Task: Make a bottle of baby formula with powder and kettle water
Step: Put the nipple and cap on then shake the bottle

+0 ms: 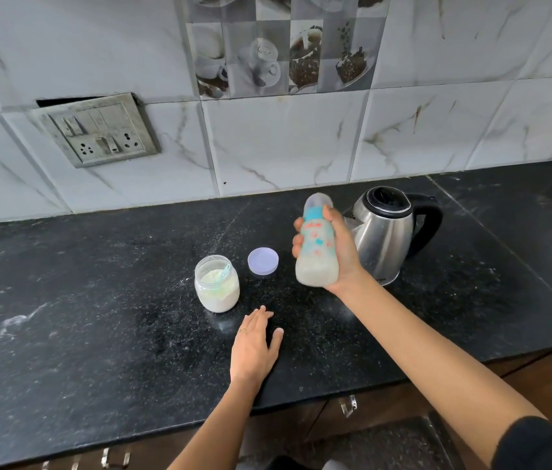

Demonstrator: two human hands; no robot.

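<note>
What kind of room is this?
Most likely a home kitchen: there is a black stone counter, a steel electric kettle on it, and a tiled wall with a socket panel.

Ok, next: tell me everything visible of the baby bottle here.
The baby bottle is translucent plastic with red and teal prints, a teal collar and a clear domed cap. It looks cloudy white inside, densest at the base. The right hand grips its body, holding it roughly upright above the black counter, just left of the steel kettle in the picture.
</note>
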